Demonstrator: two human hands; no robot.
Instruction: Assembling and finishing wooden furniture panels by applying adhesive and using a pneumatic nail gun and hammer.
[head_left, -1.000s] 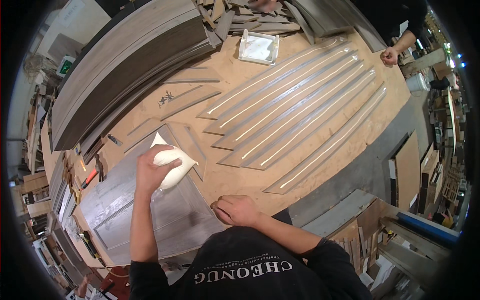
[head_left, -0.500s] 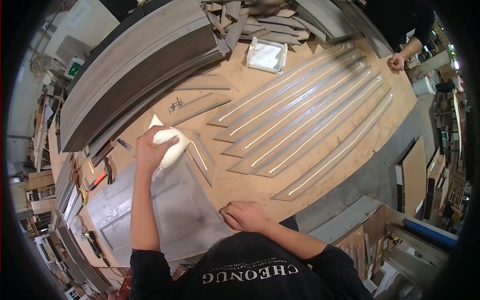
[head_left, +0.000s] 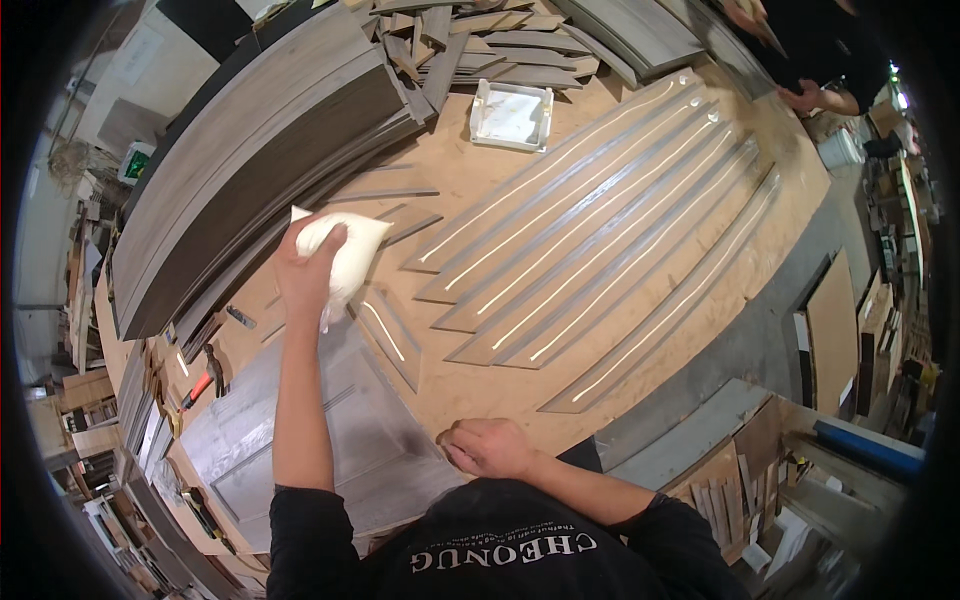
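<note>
My left hand [head_left: 308,268] is wrapped round a soft, clear plastic bag of cream-white glue [head_left: 352,250], raised above the table. The bag's pointed corner is toward the right. Just below it lies a short grey strip [head_left: 390,340] with a cream bead along it. My right hand [head_left: 490,447] is curled closed at the near corner of a grey framed panel [head_left: 300,440]; whatever its fingers hold, if anything, is hidden. Right of the bag, several long grey strips [head_left: 600,255] lie slanted side by side, each visible bead running lengthwise.
A curved grey moulding stack [head_left: 250,150] fills the far left. Beyond the strips sit a white tray [head_left: 510,115] and heaped wood offcuts [head_left: 480,50]. Another person's hand [head_left: 805,97] is at the table's far right. A red-handled hammer [head_left: 200,385] lies left of the panel.
My left hand has lifted the bag away from the short strip, farther up the table. The bead there no longer joins the bag. The other person's hands have shifted; my right hand stays put.
</note>
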